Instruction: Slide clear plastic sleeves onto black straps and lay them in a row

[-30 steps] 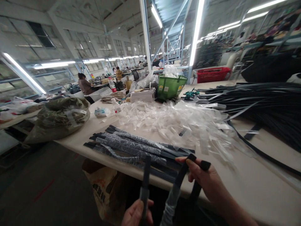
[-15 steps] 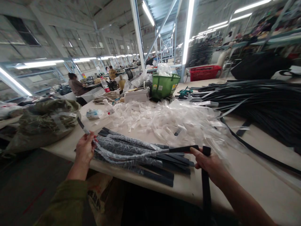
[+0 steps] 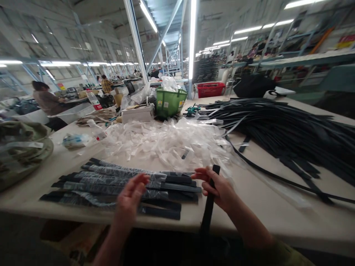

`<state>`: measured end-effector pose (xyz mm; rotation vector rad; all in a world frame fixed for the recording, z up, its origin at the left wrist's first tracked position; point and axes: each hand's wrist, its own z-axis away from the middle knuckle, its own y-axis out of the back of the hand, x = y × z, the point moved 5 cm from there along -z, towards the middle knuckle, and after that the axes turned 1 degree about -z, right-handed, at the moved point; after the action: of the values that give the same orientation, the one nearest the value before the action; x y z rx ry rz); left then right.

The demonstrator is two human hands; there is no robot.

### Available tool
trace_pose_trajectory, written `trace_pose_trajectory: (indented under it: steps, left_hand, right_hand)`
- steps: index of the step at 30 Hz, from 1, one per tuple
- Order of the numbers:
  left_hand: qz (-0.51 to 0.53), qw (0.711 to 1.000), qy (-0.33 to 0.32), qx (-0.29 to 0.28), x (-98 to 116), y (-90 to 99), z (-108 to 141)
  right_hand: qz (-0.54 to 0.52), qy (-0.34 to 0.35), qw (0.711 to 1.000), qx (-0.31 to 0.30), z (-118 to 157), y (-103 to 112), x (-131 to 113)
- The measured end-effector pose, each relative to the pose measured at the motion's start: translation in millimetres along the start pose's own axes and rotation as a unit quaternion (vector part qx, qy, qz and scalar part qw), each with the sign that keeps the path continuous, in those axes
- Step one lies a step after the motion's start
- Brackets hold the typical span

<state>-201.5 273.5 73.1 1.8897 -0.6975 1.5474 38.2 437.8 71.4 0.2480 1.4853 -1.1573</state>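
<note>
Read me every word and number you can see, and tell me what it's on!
I can't read any words or numbers here.
Green basket, patches and square code: too small.
Back bottle, red label: too small.
Front bottle, red label: blurred.
Red-and-yellow sign, far right: blurred.
Little red-and-yellow sign, left: too small.

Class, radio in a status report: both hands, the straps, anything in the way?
Left hand blurred, apparently empty, by wrapped straps. Right hand gripping black strap. Nearest clutter: white plastic scraps heaped beyond wrapped straps.
</note>
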Motion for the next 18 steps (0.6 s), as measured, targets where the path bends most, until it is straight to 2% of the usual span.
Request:
trace_pose_trajectory:
  steps: [2,3,5,6,8,10,11,14,16,18]
  left_hand:
    - [0.05,0.976,0.063,-0.204,-4,-69.5,51]
    - [0.047,0.958,0.081,-0.271,-7,-96.5,74]
    - [0.003,0.931,0.069,-0.358,-13,-135.0,107]
    - [-0.004,0.926,0.067,-0.373,-18,-146.2,117]
    - [0.021,0.921,0.081,-0.381,-27,-158.1,127]
    - [0.078,0.916,0.113,-0.378,-34,-161.8,130]
    - [0.102,0.912,0.127,-0.375,-36,-162.5,131]
    - [0.14,0.903,0.164,-0.371,-38,-165.1,133]
    - [0.126,0.905,0.155,-0.376,-34,-166.6,130]
    - [0.079,0.915,0.095,-0.384,-22,-164.4,124]
  right_hand:
    - [-0.048,0.001,0.998,-0.038,9,-13,-4]
    - [-0.065,0.003,0.996,-0.052,14,-19,-6]
    - [-0.086,0.012,0.993,-0.077,21,-26,-11]
    - [-0.088,0.02,0.992,-0.083,24,-27,-13]
    - [-0.074,0.051,0.992,-0.094,30,-23,-16]
    - [-0.046,0.071,0.99,-0.117,39,-16,-12]
    - [-0.025,0.063,0.988,-0.135,45,-13,-6]
    - [0.059,-0.017,0.975,-0.213,66,-8,27]
    - [0.1,-0.032,0.966,-0.237,80,-5,44]
    - [0.109,-0.005,0.97,-0.219,88,2,47]
